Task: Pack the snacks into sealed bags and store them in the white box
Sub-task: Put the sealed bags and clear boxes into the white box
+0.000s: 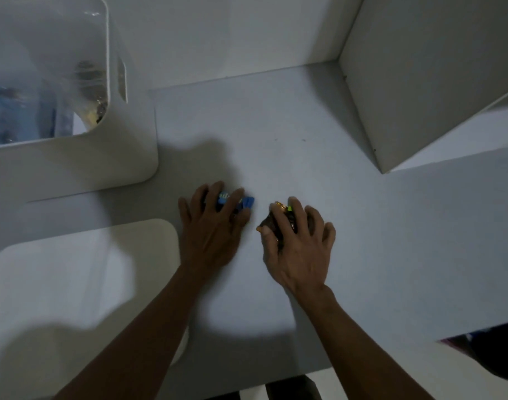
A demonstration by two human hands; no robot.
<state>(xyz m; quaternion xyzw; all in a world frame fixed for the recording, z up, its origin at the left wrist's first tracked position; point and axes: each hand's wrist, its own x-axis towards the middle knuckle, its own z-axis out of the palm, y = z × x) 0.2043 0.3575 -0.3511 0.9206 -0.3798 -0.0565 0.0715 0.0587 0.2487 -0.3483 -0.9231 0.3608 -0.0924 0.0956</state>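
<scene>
A blue snack packet [247,202] lies on the white table [276,134], mostly under my left hand [215,226], whose spread fingers lie over it. My right hand [299,243] covers a dark brown snack packet [271,223] with a gold and green end, fingers curled over it and thumb at its left edge. The white box [74,166] stands at the far left with its top open. Inside it lie clear bags with blue and dark contents.
A flat white lid [82,269] with rounded corners lies at the near left. A white partition [420,82] rises at the far right, with a raised white ledge beside it. The table's front edge runs along the bottom right.
</scene>
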